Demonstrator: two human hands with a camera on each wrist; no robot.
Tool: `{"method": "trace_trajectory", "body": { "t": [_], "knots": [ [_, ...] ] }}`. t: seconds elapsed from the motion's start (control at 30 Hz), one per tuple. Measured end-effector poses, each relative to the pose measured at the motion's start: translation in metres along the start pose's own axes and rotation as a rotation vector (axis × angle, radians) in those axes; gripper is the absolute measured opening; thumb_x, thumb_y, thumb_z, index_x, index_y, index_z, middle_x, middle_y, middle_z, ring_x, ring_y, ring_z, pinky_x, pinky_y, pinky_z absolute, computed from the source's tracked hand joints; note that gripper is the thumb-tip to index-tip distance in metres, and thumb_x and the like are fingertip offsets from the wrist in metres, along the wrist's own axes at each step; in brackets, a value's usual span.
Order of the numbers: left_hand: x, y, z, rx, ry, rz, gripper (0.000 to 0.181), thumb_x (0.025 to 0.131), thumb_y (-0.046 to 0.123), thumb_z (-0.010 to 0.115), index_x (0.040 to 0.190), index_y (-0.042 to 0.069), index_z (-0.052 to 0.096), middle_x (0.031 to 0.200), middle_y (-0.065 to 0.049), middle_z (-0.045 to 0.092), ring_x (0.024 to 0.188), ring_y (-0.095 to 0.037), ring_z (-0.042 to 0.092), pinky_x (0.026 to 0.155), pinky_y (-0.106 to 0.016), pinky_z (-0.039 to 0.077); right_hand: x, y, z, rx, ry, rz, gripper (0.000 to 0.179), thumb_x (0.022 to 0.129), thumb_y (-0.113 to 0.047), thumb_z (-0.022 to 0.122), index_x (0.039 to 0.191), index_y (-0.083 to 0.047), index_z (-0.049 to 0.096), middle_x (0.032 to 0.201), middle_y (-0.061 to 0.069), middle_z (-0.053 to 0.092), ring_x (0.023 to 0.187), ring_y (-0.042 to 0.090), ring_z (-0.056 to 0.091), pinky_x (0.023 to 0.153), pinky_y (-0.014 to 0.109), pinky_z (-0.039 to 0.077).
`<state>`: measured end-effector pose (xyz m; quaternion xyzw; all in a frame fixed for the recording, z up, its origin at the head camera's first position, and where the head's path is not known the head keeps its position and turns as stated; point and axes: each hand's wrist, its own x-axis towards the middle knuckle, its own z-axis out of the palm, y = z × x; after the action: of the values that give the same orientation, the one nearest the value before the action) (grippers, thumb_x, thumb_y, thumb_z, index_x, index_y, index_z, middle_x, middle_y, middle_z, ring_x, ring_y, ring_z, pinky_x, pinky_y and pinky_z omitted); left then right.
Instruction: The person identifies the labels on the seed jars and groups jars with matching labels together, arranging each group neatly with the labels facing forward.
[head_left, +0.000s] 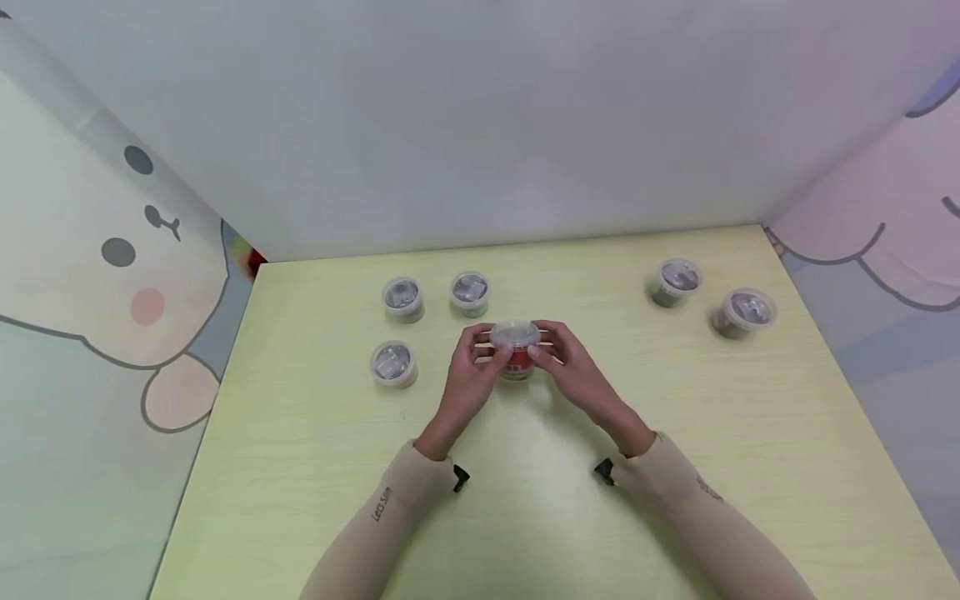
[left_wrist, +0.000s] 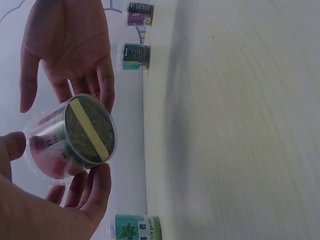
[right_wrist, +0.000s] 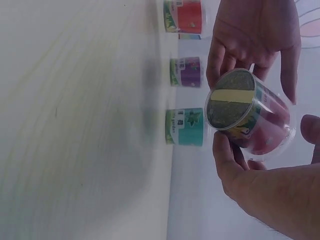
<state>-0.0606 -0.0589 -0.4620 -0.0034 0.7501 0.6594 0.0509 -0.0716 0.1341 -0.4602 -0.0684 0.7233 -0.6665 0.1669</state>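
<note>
Between my two hands is a clear plastic cup (head_left: 519,362) with a translucent lid and a red label. Its base, tilted into view in the left wrist view, shows dark, soil-like contents and a pale yellow strip (left_wrist: 89,129). My left hand (head_left: 472,379) holds the cup's left side, thumb toward me and fingers behind. On the opposite side my right hand (head_left: 576,375) holds it the same way, its fingers (right_wrist: 227,157) along the wall near the base. The cup is raised off the table, lid up.
On the pale yellow table (head_left: 300,467), three lidded cups stand at the left: one at the back (head_left: 402,300), another beside it (head_left: 470,293), a third nearer (head_left: 393,364). Two more, one (head_left: 675,282) and another (head_left: 742,313), stand back right. A pale wall (head_left: 480,125) rises behind.
</note>
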Motion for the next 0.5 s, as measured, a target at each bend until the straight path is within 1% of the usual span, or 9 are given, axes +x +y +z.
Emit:
{"method": "trace_trajectory", "body": {
  "t": [0.1,0.23,0.4,0.5],
  "knots": [
    [-0.0010,-0.0010,0.0018,0.016,0.004,0.003,0.048,0.105,0.018,0.069,0.145,0.002,0.048,0.135,-0.021,0.057,0.114,-0.031,0.063,0.097,-0.043,0.056,0.0016,-0.0001,0.0034,-0.025,0.023,0.009,0.050,0.110,-0.013,0.058,0.155,-0.001,0.040,0.150,0.025,0.053,0.139,0.041,0.052,0.111,0.052,0.047],
    [-0.0017,-0.0017,0.0031,0.032,-0.004,-0.005,0.049,0.104,0.020,0.069,0.145,0.003,0.047,0.136,-0.020,0.056,0.113,-0.030,0.062,0.096,-0.042,0.056,0.0028,0.0027,0.0048,-0.046,0.030,0.011,0.049,0.110,-0.014,0.058,0.154,-0.001,0.040,0.147,0.026,0.054,0.137,0.041,0.053,0.110,0.051,0.046],
    [-0.0008,-0.0002,0.0021,0.055,-0.017,-0.021,0.046,0.107,0.022,0.064,0.146,0.002,0.047,0.137,-0.020,0.056,0.116,-0.032,0.061,0.098,-0.044,0.055,0.0023,0.0042,0.0026,-0.020,0.009,0.007,0.048,0.113,-0.016,0.053,0.156,0.000,0.038,0.147,0.026,0.054,0.136,0.039,0.054,0.110,0.047,0.049],
    [0.0003,0.0021,0.0000,0.069,-0.025,-0.034,0.045,0.110,0.023,0.059,0.147,0.001,0.047,0.137,-0.021,0.055,0.119,-0.034,0.061,0.099,-0.046,0.056,0.0018,0.0035,0.0008,0.019,-0.007,0.001,0.048,0.114,-0.017,0.049,0.157,0.001,0.036,0.148,0.028,0.053,0.135,0.039,0.054,0.110,0.045,0.051]
  ]
}}
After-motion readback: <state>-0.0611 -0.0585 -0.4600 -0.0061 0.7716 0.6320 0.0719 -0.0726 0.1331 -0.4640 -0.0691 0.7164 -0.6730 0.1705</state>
